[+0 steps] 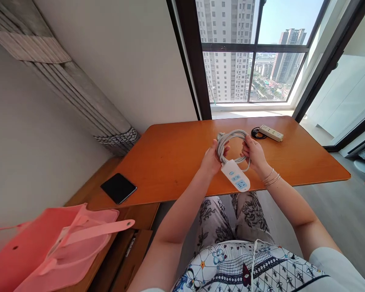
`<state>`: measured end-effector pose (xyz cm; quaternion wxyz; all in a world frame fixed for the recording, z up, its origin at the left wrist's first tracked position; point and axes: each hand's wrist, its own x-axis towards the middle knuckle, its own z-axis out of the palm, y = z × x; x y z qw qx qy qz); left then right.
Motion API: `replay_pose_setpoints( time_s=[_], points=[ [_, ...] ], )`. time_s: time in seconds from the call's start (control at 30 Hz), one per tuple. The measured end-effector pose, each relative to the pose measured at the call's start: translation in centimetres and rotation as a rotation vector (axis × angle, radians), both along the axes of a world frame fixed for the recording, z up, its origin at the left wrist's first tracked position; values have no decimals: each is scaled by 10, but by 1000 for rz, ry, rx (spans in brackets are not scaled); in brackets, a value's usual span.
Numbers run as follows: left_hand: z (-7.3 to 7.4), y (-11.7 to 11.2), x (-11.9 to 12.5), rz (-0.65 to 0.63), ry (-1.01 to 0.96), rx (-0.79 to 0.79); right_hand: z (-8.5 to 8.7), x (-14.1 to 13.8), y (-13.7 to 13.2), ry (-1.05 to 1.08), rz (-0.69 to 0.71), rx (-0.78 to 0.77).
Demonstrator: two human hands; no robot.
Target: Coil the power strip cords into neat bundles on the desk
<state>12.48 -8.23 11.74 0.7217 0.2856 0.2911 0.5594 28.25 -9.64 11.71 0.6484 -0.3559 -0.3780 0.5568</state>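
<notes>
A white power strip (235,175) with blue-marked sockets hangs tilted at the table's front edge, its grey-white cable (235,135) wound into several loops above it. My left hand (213,158) is closed round the left side of the coil, close to where the strip begins. On the coil's right side, my right hand (253,152) pinches the loops with bent fingers. Beyond my right hand, a beige power strip (271,133) lies on the table, its black cable (258,133) bundled at its left end.
The orange-brown wooden table (176,162) spans the front. A black tablet (118,188) lies near its left front edge. A pink bag (63,251) stands open at the lower left. Behind the table are a window (255,48) and a grey curtain (79,93).
</notes>
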Motion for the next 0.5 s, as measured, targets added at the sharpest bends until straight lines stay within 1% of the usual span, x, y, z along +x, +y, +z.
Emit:
replay_pose_setpoints(
  time_s=[0.03, 0.1, 0.17, 0.23, 0.37, 0.43, 0.5],
  points=[
    [0, -2, -1, -43, 12, 18, 1, 1, 1, -7, 11, 9],
    [0, -7, -2, -70, 16, 90, 2, 3, 1, 4, 39, 16],
    [1, -11, -4, -46, 23, 158, 1, 6, -1, 40, 72, 41],
    [3, -13, -4, 1, 26, 185, -3, 7, -7, 74, 114, 94],
    [11, -12, -3, 56, -32, 120, -17, 2, -25, 81, 240, 164],
    [15, -12, -2, 40, -56, 70, -24, -4, -30, 94, 233, 167],
    [18, -13, -1, 3, -93, 33, -28, -6, -30, 115, 185, 163]
  ],
)
